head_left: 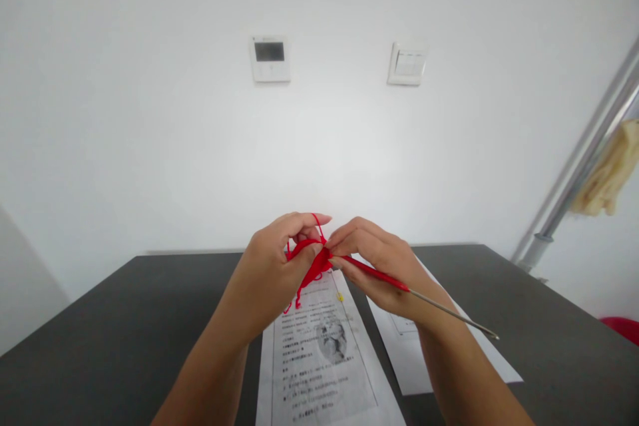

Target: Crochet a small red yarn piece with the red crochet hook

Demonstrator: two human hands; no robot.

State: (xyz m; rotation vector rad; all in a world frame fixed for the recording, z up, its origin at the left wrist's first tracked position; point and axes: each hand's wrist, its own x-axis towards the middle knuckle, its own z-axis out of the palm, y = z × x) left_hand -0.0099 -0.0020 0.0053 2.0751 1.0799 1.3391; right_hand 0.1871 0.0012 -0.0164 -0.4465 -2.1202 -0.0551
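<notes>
My left hand (279, 256) is closed on a small red crocheted piece (315, 267), pinched between thumb and fingers. A strand of red yarn (318, 221) runs over its raised index finger down to the piece. Loose red ends dangle below. In my right hand (377, 259) is a crochet hook (379, 274) with a red grip, its bare metal shaft slanting down to the right. Its end near the work is hidden by my fingertips and the red piece. Both hands meet above the table, almost touching. Just below the piece is a small yellow item (340, 297).
A printed sheet (319, 373) with a picture lies on the dark table (150, 319) beneath my hands. Another white sheet (414, 366) is under my right forearm. Behind are a white wall, a thermostat panel (270, 60) and a light switch (407, 64). A metal pole (574, 180) leans at right.
</notes>
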